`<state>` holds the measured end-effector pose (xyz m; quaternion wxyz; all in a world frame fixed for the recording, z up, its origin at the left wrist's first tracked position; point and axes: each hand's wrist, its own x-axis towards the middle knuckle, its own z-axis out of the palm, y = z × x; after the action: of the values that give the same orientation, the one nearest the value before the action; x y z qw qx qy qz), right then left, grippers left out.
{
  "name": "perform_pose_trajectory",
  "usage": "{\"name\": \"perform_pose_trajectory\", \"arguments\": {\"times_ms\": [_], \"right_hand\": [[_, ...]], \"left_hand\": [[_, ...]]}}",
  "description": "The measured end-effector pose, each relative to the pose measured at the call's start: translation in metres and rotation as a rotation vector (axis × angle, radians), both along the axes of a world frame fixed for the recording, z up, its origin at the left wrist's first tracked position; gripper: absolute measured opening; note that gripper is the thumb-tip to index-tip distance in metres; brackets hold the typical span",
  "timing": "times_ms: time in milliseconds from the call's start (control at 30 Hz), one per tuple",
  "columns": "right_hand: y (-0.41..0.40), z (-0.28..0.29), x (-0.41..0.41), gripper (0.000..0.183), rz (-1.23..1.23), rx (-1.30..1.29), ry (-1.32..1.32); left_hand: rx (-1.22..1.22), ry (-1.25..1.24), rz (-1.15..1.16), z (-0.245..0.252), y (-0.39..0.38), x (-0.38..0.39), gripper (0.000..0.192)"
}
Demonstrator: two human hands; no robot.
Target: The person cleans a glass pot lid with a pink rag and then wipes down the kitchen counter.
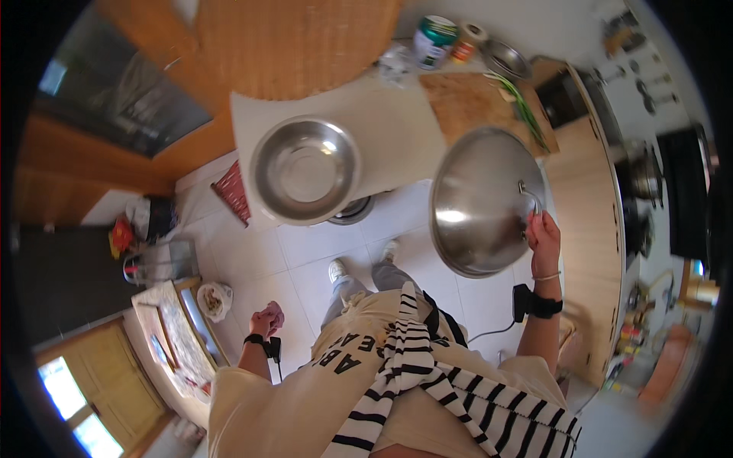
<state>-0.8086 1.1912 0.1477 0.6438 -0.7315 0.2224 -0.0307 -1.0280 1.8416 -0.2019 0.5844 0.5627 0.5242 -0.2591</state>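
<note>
My right hand (543, 229) grips the metal handle of a large domed stainless steel lid (478, 200), tilted on its side at the right of the table. My left hand (263, 322), low at the left over the floor, holds a bunched pink cloth (275, 316). A wide stainless steel basin (306, 170) rests on the pale table (395, 137), close to its left front corner; no contents are visible in it. Behind the lid lies a wooden cutting board (458, 106) with green onions (524, 109) on it.
A green-lidded container (435, 43), a jar (469, 41) and a metal bowl (507, 59) stand along the back. Cabinets (584, 229) run down the right side. At the left, a lined waste bin (215, 301) stands on the floor. A cable (495, 333) hangs beside my right forearm.
</note>
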Motion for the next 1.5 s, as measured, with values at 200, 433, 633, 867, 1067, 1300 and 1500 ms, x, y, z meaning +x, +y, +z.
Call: {"name": "perform_pose_trajectory", "arguments": {"times_ms": [200, 433, 633, 867, 1067, 1300, 1500], "right_hand": [[-0.133, -0.034, -0.128, 0.024, -0.318, -0.397, 0.080], [-0.295, -0.078, -0.260, 0.022, -0.732, -0.207, 0.119], [-0.370, -0.098, -0.292, 0.022, -0.807, 0.030, -0.004], [-0.494, -0.111, -0.268, 0.018, -0.734, -0.088, 0.100], [-0.620, -0.112, -0.200, 0.015, -0.677, -0.016, 0.137], [-0.752, -0.085, -0.076, 0.016, -0.528, -0.106, 0.193], [-0.859, -0.102, 0.055, 0.017, -0.314, -0.046, 0.124]], "left_hand": [[0.125, -0.012, -0.522, 0.011, -0.076, 0.132, 0.027], [0.257, -0.075, -0.943, 0.042, -0.286, 0.234, 0.037], [0.311, -0.086, -1.316, 0.042, -0.440, 0.282, 0.035], [0.423, -0.106, -1.558, 0.040, -0.560, 0.322, 0.032], [0.126, 0.154, -1.586, -0.008, -0.654, 0.371, 0.031], [0.005, 0.173, -1.831, 0.007, -0.775, 0.428, 0.023], [0.100, 0.181, -1.895, 0.000, -0.775, 0.424, 0.028]]}}
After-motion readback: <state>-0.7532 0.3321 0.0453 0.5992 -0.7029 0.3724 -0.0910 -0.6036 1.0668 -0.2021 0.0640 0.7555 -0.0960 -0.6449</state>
